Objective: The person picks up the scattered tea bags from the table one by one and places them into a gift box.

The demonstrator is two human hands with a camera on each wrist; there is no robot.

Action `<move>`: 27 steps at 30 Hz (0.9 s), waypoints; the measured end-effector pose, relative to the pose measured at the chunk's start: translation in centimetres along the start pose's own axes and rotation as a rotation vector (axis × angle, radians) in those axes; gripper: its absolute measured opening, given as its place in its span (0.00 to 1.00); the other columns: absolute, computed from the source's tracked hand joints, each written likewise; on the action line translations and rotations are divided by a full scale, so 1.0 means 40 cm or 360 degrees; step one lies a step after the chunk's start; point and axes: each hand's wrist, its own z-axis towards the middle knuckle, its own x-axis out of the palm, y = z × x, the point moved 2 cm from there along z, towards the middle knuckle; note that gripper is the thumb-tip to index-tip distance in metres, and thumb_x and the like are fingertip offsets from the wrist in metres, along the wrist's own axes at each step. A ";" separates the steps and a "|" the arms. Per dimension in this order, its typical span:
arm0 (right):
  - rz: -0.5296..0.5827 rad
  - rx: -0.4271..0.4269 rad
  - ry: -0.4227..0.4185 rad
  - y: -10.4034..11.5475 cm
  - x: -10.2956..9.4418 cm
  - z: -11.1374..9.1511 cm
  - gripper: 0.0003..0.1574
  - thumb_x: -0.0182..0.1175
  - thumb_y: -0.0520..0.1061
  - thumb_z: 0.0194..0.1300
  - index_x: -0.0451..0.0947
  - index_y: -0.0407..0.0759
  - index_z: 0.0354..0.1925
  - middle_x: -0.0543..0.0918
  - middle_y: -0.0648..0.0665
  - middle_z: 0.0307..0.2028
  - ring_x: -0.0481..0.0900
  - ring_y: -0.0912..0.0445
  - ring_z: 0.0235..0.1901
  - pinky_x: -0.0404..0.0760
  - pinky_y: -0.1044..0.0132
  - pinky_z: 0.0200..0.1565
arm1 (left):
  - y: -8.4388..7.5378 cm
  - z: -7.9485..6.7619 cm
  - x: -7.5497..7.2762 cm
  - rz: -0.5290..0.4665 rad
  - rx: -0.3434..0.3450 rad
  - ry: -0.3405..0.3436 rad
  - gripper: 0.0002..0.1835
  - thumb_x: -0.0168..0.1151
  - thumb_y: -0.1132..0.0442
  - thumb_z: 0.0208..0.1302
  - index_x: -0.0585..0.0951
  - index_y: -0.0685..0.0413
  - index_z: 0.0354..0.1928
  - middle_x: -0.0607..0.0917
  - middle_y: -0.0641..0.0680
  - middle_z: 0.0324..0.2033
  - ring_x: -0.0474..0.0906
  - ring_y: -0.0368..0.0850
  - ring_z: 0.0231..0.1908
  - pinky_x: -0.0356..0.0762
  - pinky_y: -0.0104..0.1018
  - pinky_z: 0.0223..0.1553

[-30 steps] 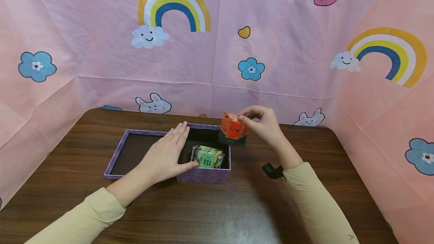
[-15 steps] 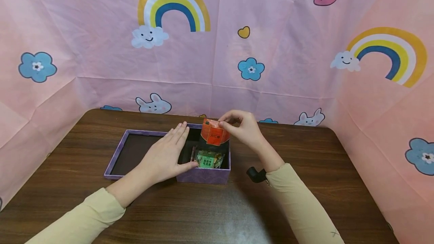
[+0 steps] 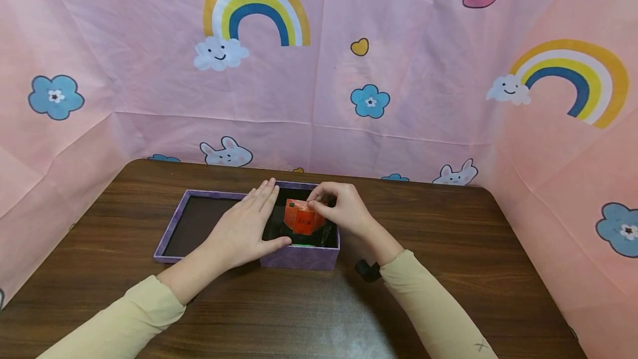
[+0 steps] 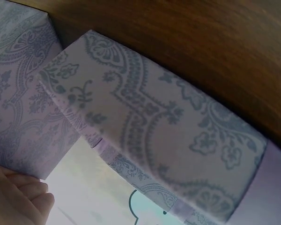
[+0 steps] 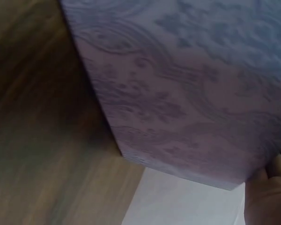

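A purple patterned box (image 3: 299,259) with a dark inside stands on the table. My right hand (image 3: 344,209) pinches the top edge of a red and black tea sachet (image 3: 303,222) between thumb and fingers, with the sachet lowered inside the box. Beneath it only a thin strip of a green packet (image 3: 302,245) shows. Flat and with straight fingers, my left hand (image 3: 243,231) rests along the box's left side, its thumb over the front rim. The right wrist view has the box's patterned outer wall (image 5: 187,103) beside my fingers (image 5: 271,187).
Left of the box lies its lid (image 3: 171,226), dark inside facing up and partly behind my left hand. The brown wooden table (image 3: 279,314) ends at a pink printed curtain (image 3: 329,71) at the back and sides. A black object (image 3: 367,270) sits at my right wrist.
My right hand has moved left and down with the red sachet, from the box's right rim to inside it, covering the green packet. The left hand has stayed in place.
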 end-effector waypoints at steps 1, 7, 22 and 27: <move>-0.0006 -0.0007 0.0006 -0.002 0.003 -0.002 0.03 0.69 0.36 0.70 0.88 0.41 0.41 0.89 0.44 0.31 0.81 0.61 0.29 0.83 0.65 0.34 | 0.000 0.000 0.000 0.0000 0.0002 -0.0002 0.61 0.59 0.25 0.67 0.56 0.67 0.82 0.55 0.65 0.84 0.52 0.60 0.84 0.57 0.54 0.83; -0.0057 -0.0048 0.0023 -0.007 0.014 -0.013 0.04 0.68 0.35 0.69 0.87 0.42 0.39 0.89 0.44 0.34 0.83 0.59 0.34 0.84 0.68 0.38 | -0.001 0.000 0.001 -0.0001 0.0006 -0.0013 0.61 0.59 0.24 0.67 0.57 0.67 0.82 0.55 0.65 0.83 0.53 0.60 0.84 0.58 0.55 0.83; -0.0203 -0.0156 0.0050 -0.008 0.025 -0.029 0.04 0.70 0.33 0.68 0.87 0.41 0.39 0.90 0.43 0.38 0.86 0.53 0.39 0.89 0.62 0.45 | -0.002 -0.002 0.002 -0.0003 0.0008 -0.0006 0.60 0.57 0.24 0.67 0.57 0.67 0.82 0.55 0.65 0.84 0.53 0.60 0.84 0.59 0.55 0.83; -0.0120 -0.0156 0.0054 -0.010 0.021 -0.029 0.04 0.70 0.32 0.67 0.87 0.38 0.40 0.90 0.41 0.38 0.86 0.50 0.39 0.90 0.48 0.46 | -0.004 -0.002 0.004 0.0002 0.0023 -0.0017 0.61 0.58 0.24 0.67 0.57 0.68 0.82 0.56 0.66 0.83 0.53 0.60 0.84 0.59 0.54 0.83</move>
